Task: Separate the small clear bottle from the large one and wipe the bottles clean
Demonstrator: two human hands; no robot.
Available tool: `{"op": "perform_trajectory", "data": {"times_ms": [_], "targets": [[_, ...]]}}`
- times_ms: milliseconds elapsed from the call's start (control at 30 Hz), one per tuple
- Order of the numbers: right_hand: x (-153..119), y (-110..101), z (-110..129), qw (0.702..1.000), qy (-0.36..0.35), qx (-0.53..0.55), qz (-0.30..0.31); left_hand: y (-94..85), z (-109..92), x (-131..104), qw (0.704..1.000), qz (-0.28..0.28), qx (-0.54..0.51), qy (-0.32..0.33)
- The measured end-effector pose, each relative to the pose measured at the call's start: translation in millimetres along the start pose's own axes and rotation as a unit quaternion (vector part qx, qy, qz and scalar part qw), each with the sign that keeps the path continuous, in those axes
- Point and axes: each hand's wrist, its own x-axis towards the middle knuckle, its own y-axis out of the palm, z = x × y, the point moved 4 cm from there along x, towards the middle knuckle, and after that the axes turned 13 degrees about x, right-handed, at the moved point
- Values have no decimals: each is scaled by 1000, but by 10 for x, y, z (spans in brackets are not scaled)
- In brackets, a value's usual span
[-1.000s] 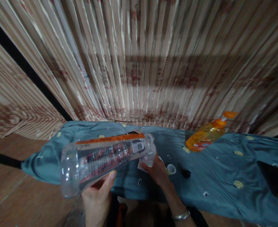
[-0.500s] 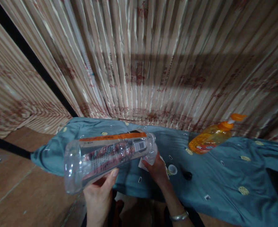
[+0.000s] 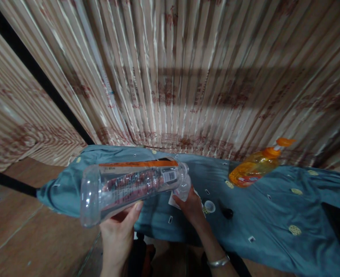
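A large clear plastic bottle [image 3: 129,186] with an orange-edged label lies nearly level in the air, its base to the left and its neck to the right. My left hand [image 3: 119,227] grips its underside, thumb along the near side. Beneath the bottle's neck, a smaller clear container [image 3: 183,188] is held in my right hand [image 3: 191,206], which wears a silver bangle at the wrist. The two mouths meet or overlap; whether they touch is unclear. Any liquid passing between them cannot be made out.
An orange pump bottle [image 3: 253,168] stands on the teal cloth [image 3: 245,209] to the right. A small white cap [image 3: 210,206], a black object [image 3: 227,212] and a white paper [image 3: 173,201] lie near my right hand. A dark flat object [image 3: 339,227] is at far right.
The large bottle's base has risen slightly, and the bottle has rolled a little in my left hand. My right hand keeps the small container by the neck. The view has shifted slightly.
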Motion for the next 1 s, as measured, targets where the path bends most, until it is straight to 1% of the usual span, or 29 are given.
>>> {"op": "perform_trajectory", "data": {"times_ms": [67, 133, 333, 433, 633, 733, 933, 1000], "targets": [[2, -2, -2, 1000, 1, -1, 5, 8, 15, 13, 999, 23, -16, -16], [3, -5, -6, 1000, 0, 6, 9, 9, 22, 29, 999, 26, -28, -25], [-5, -13, -41, 1000, 4, 22, 11, 55, 64, 56, 997, 52, -50, -24], [-3, -11, -45, 1000, 2, 23, 12, 56, 83, 59, 997, 51, -57, -12], [3, -31, -50, 999, 38, 15, -2, 63, 97, 79, 997, 57, -58, -7], [1, -46, -40, 999, 34, 13, -6, 54, 93, 85, 997, 49, -56, -7], [-5, -49, -12, 1000, 20, 14, 6, 35, 90, 79, 999, 48, -23, -6], [-4, -49, -8, 1000, 19, 11, 5, 23, 79, 80, 999, 44, -16, 4]]}}
